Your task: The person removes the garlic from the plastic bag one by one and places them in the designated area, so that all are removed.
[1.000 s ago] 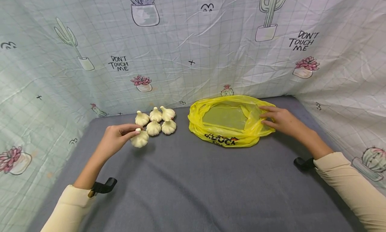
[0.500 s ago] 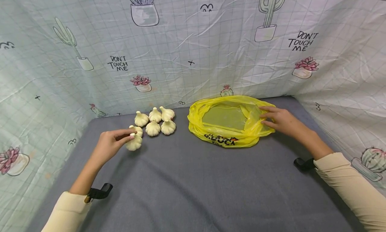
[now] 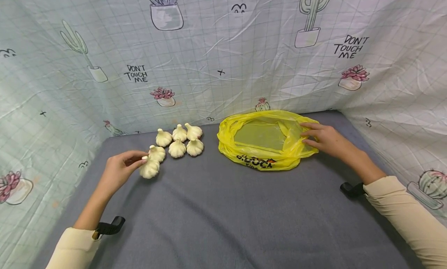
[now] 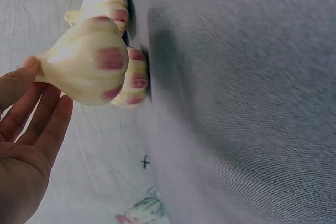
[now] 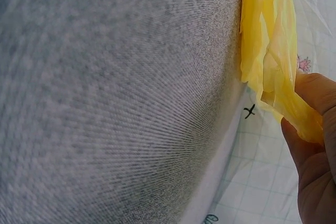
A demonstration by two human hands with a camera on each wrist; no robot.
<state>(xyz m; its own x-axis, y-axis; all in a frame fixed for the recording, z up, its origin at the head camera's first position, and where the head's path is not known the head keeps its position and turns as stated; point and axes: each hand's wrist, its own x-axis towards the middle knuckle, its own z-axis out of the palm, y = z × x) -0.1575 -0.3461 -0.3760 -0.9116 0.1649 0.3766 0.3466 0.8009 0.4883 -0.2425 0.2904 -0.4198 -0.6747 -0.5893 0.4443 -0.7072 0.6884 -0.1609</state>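
Observation:
My left hand (image 3: 120, 169) pinches a cream garlic bulb (image 3: 149, 169) by its stem, at the near left end of a cluster. Seen from the left wrist, this garlic bulb (image 4: 89, 61) has reddish patches and appears raised off the cloth. Just behind it another garlic bulb (image 3: 158, 153) stands on the table, partly covered by the held one. Over on the right, my right hand (image 3: 326, 140) holds the side of a yellow plastic bag (image 3: 258, 160) with its mouth spread wide. The right wrist view shows the bag's edge (image 5: 273, 51) between thumb and fingers.
Several more garlic bulbs (image 3: 177, 148) stand in two rows near the back edge, left of the bag. A grey cloth (image 3: 223, 214) covers the table. Printed fabric curtains (image 3: 216, 47) rise behind and at both sides.
My left hand has moved left and towards me with the held garlic bulb, and the garlic bulb behind it has come into view. The right hand and the bag have stayed in place.

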